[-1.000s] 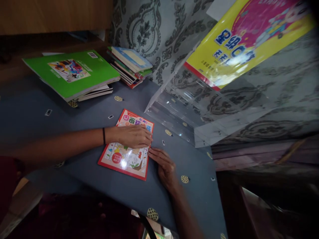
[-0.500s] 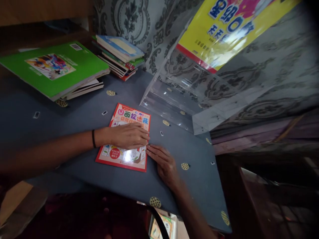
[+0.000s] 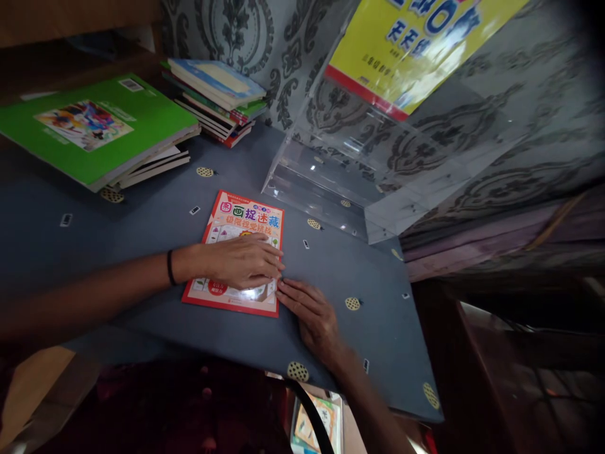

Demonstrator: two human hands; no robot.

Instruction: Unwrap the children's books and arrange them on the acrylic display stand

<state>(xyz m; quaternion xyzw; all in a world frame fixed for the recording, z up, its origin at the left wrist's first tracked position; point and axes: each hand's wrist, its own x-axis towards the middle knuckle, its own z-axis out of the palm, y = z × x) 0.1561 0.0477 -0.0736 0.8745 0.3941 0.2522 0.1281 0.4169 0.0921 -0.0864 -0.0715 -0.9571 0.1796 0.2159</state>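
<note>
A red-bordered book (image 3: 248, 217) with colourful Chinese lettering lies closed on the blue-grey tablecloth. Across the middle of its cover rests my left hand (image 3: 243, 261), palm down with fingers stretched toward the right edge; a black band circles the wrist. At the book's right edge is my right hand (image 3: 312, 315), its outstretched fingertips touching the edge just below the left fingertips. My right thumb is hidden. Both hands look open, with nothing grasped.
A large green book (image 3: 155, 120) tops a pile at the left. Behind it stands a smaller stack of books (image 3: 220, 85). A clear acrylic stand (image 3: 387, 214) at the back right holds a yellow book (image 3: 378, 69). Patterned wallpaper (image 3: 236, 31) covers the wall.
My left hand has slid slightly toward the near side of the cover, uncovering more of the title lettering. My right hand stays at the book's edge. The view has shifted a little.
</note>
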